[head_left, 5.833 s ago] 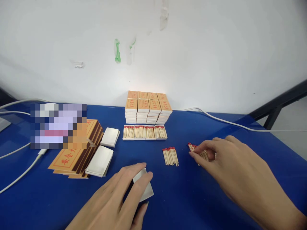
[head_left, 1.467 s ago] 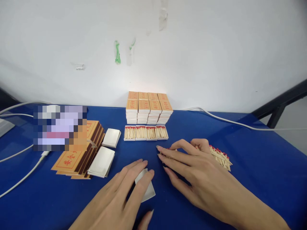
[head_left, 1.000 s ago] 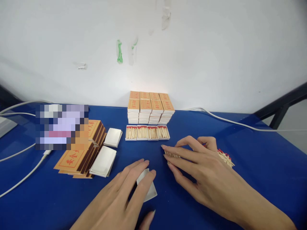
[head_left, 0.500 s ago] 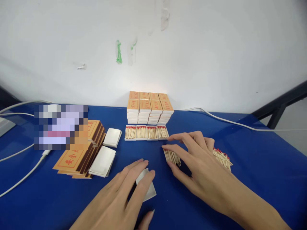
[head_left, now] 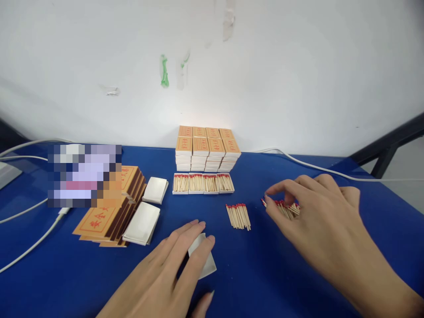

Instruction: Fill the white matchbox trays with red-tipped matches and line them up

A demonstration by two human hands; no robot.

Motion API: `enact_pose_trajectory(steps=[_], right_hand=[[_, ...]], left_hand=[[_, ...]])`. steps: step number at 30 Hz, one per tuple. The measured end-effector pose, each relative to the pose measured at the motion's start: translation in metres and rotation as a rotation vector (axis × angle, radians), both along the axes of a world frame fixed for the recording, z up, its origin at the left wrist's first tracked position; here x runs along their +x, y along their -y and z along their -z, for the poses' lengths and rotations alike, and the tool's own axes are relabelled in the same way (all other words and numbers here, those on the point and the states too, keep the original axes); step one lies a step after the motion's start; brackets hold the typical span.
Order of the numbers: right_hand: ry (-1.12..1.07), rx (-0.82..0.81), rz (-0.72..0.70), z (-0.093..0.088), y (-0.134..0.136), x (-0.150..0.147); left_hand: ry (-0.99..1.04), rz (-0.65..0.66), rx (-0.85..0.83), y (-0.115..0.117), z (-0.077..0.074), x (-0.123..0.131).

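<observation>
My left hand (head_left: 175,265) lies with its fingers stretched over a white matchbox tray (head_left: 207,265) on the table. Its thumb is apart from the tray. My right hand (head_left: 318,221) pinches a match (head_left: 264,202) between thumb and index finger, at the left side of a loose pile of red-headed matches (head_left: 288,208) partly hidden behind the hand. Between my hands lies a flat bunch of matches (head_left: 238,216), heads toward the wall. Beyond it, several matchbox trays filled with matches (head_left: 202,183) stand side by side in a row.
Closed matchboxes (head_left: 208,145) are stacked against the wall behind the filled trays. On the left are piles of flat orange matchbox sleeves (head_left: 99,219), stacked white trays (head_left: 141,223) and a blurred-out object (head_left: 86,176). White cables (head_left: 29,249) run over the blue table (head_left: 265,282).
My right hand has left the flat bunch of matches and moved right to the loose pile, its thumb and index finger closing together there. My left hand has stayed over the tray.
</observation>
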State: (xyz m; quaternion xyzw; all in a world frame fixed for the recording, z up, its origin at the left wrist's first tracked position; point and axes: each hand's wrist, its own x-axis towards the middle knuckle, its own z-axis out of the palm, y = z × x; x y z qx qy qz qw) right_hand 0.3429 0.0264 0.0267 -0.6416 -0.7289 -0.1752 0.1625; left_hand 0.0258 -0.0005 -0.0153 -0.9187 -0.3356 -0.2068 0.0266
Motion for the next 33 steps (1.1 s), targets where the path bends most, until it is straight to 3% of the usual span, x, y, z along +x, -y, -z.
enact_pose_trajectory(steps=[11, 18, 25, 33], right_hand=[[0.080, -0.112, 0.005, 0.010, 0.009, 0.012], [-0.150, -0.157, 0.027, 0.005, 0.002, 0.005], [-0.455, -0.260, 0.004, 0.003, 0.003, -0.029], [-0.551, -0.313, -0.004, 0.006, 0.004, -0.045]], left_hand=[[-0.057, -0.007, 0.013, 0.001, 0.008, -0.004], [-0.045, -0.004, 0.031, 0.000, 0.004, -0.003], [-0.045, -0.010, 0.028, 0.002, 0.004, -0.001], [-0.027, -0.005, 0.034, 0.000, 0.004, 0.002]])
